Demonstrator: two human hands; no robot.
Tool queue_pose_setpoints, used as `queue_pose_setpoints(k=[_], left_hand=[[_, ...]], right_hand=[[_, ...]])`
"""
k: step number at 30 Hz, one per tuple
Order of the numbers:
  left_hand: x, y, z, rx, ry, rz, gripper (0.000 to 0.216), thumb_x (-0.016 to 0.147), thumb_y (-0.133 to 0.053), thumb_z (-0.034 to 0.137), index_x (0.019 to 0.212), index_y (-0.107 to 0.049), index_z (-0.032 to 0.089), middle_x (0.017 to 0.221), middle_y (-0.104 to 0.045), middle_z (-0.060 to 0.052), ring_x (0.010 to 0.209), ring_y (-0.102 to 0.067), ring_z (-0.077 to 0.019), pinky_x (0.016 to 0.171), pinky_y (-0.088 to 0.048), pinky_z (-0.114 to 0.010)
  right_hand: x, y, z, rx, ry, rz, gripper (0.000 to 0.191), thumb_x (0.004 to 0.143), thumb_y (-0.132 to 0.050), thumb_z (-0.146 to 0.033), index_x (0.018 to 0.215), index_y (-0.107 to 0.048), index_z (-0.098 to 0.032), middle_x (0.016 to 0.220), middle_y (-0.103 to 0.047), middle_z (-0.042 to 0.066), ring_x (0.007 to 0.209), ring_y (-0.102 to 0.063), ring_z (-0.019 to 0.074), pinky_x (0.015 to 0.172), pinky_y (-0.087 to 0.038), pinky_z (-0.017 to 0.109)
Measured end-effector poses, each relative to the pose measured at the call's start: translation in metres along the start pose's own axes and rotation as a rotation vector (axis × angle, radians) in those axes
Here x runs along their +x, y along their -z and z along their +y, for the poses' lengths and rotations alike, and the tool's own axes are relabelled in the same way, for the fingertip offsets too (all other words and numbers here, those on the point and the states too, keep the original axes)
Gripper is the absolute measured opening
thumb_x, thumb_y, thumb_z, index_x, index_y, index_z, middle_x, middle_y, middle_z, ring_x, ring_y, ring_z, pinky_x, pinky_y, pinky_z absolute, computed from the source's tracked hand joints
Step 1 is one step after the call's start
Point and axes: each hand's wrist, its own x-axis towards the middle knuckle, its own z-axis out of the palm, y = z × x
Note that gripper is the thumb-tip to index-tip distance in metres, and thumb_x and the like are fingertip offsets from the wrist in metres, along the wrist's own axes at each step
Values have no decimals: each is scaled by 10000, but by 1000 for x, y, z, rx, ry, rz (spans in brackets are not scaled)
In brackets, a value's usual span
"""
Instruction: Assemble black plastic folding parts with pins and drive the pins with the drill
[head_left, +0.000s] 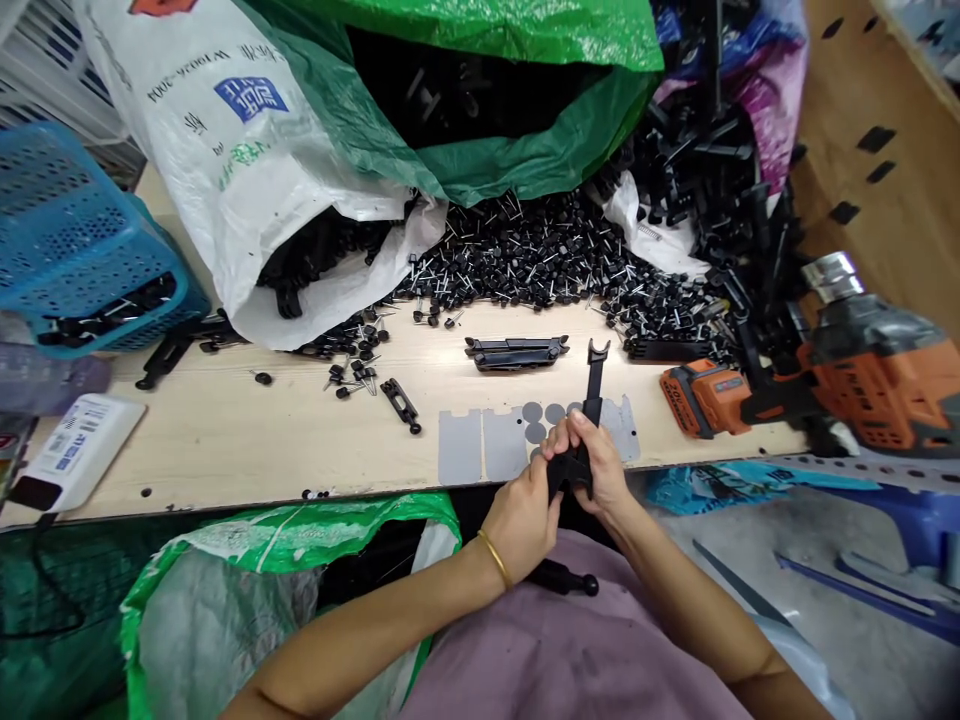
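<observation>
Close to the table's front edge, both hands are closed around one black plastic bracket (571, 470). Its long arm with a forked tip (595, 372) points away from me over the table. My left hand (521, 515), with a gold-coloured bangle on the wrist, grips the bracket's left side. My right hand (602, 462) wraps its right side, thumb and fingers near the base of the forked arm. A black rod with a ball end (566, 578) shows below my left hand, against the mauve clothing; whether it joins the bracket is hidden.
Folded black brackets (517, 352) and a short black link (400, 405) lie on the table (360, 455). Behind is a heap of black-headed pins (517, 245), then a green bag (510, 180) and white sack (300, 190). An orange power tool (877, 370) lies right, a blue basket (82, 240) left.
</observation>
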Motion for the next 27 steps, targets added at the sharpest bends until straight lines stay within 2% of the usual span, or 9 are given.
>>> queue_pose_setpoints(k=[7, 13, 18, 20, 21, 24, 25, 27], left_hand=[[2, 4, -3, 88, 47, -82, 275, 843, -409, 174, 1113, -391, 124, 952, -626, -154, 821, -660, -271, 691, -534, -389], [8, 5, -6, 167, 46, -123, 293, 853, -416, 160, 1141, -388, 110, 989, -620, -157, 845, -655, -264, 709, -527, -376], [24, 20, -19, 172, 3, -225, 306, 861, -443, 186, 1159, -400, 132, 985, -635, -126, 840, -658, -247, 700, -517, -341], [41, 33, -29, 212, -67, -261, 280, 865, -461, 218, 1139, -427, 169, 972, -636, -93, 839, -655, -236, 691, -511, -324], [51, 39, -35, 266, -98, -261, 268, 864, -475, 231, 1126, -443, 186, 978, -629, -84, 842, -650, -235, 690, -508, -324], [82, 52, -53, 476, -189, -235, 267, 822, -550, 217, 1084, -497, 199, 1042, -585, -98, 920, -616, -259, 737, -500, -359], [89, 53, -58, 521, -222, -227, 279, 797, -576, 190, 1069, -513, 187, 1063, -571, -110, 962, -596, -270, 772, -493, -374], [96, 53, -66, 542, -280, -192, 322, 759, -592, 134, 1073, -523, 156, 1103, -549, -134, 1045, -547, -286, 853, -466, -402]], right_hand=[[-3, 3, 12, 95, 100, 65, 319, 865, -516, -369, 601, -446, -206, 573, -506, -30, 601, -564, 128, 610, -466, 275], [3, 2, 18, 95, 106, 88, 352, 844, -523, -391, 569, -410, -203, 553, -488, -34, 596, -558, 128, 639, -471, 283], [13, 5, 25, 72, 140, 155, 310, 821, -542, -417, 625, -432, -203, 615, -502, -38, 627, -554, 120, 676, -476, 275], [16, 22, 21, -58, 114, 163, 240, 807, -569, -425, 728, -510, -206, 707, -548, -28, 692, -564, 124, 693, -472, 265], [16, 33, 16, -177, 55, 136, 239, 798, -585, -438, 782, -543, -203, 739, -568, -20, 713, -567, 129, 693, -470, 263], [14, 72, -12, -631, -230, -101, 319, 795, -583, -485, 810, -587, -166, 733, -603, 14, 697, -570, 148, 673, -467, 282], [12, 81, -23, -768, -262, -181, 325, 812, -561, -485, 791, -586, -162, 726, -607, 20, 691, -569, 152, 674, -465, 289], [11, 90, -41, -1027, -156, -255, 299, 843, -527, -457, 787, -581, -168, 753, -612, 28, 716, -567, 159, 700, -460, 304]])
